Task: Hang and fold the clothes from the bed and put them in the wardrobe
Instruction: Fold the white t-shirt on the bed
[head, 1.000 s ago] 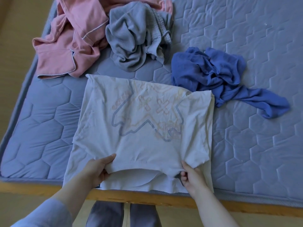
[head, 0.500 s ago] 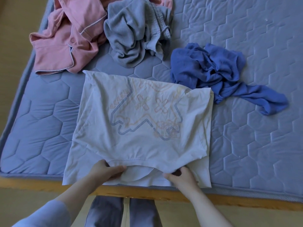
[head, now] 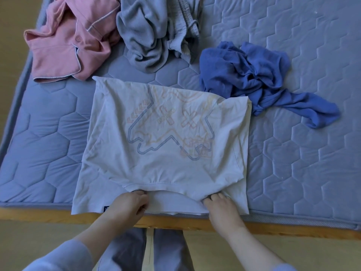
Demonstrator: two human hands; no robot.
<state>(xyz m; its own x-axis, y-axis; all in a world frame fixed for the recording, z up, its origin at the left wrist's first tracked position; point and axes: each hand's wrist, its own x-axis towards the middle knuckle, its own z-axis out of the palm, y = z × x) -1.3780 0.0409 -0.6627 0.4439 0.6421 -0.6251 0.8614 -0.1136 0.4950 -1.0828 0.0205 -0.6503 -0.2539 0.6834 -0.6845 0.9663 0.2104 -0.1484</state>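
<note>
A white T-shirt (head: pixel 166 145) with a faint blue and orange print lies flat, partly folded, at the near edge of the mattress (head: pixel 293 153). My left hand (head: pixel 128 205) pinches the shirt's near folded edge at the left of the neckline. My right hand (head: pixel 221 207) grips the same edge to the right. A pink pyjama top (head: pixel 66 44) lies crumpled at the far left, a grey garment (head: pixel 154 32) beside it, and a blue garment (head: pixel 252 75) at the right, touching the shirt's far right corner.
The quilted blue mattress rests on a wooden bed frame (head: pixel 273 227) whose edge runs along the front. A wooden floor (head: pixel 11 36) shows at the left. My legs (head: pixel 156 249) stand against the frame below the shirt.
Both hands have slid inward along the shirt's near edge toward the neckline. The shirt's top layer has been drawn slightly nearer to me.
</note>
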